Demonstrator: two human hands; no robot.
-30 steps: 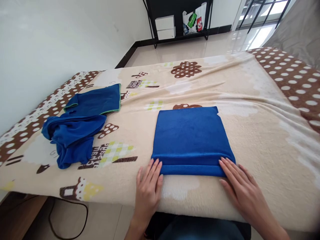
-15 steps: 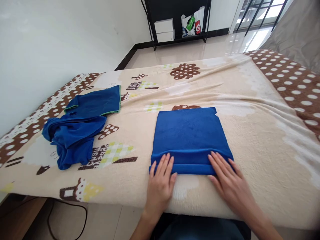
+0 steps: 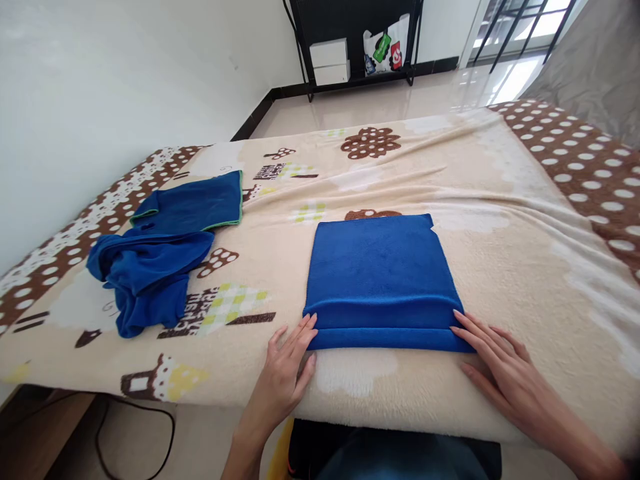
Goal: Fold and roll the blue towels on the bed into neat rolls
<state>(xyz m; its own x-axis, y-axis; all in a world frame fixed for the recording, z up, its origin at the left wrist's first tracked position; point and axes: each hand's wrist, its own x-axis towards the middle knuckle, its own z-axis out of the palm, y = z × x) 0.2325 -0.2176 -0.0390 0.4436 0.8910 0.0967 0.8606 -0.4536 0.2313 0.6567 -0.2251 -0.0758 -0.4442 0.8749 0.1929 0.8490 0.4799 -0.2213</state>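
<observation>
A: What is seen, from the largest thing down?

B: A bed is covered by a beige patterned blanket [image 3: 500, 280]. On its middle a folded blue towel [image 3: 380, 273] is laid flat, its doubled near edge close to the blanket's front edge. Well apart, to the left, a heap of crumpled blue cloths [image 3: 150, 267] is left lying. Beyond, a black shelf [image 3: 350, 33] with white boxes is stood against the wall.

A: And the hands?

B: The left hand [image 3: 285, 373] is laid flat at the towel's near left corner, fingers straight and close together, tips just touching the fold. The right hand [image 3: 500, 373] is laid at the near right corner, fingers spread and flat. Nothing is gripped by either.

A: What is changed from half a second ago?

B: Then both hands were pressed onto the fold nearer its middle. Now they are drawn outward to the corners. The crease is judged to be smoothed along its length, and the fold looks settled.
</observation>
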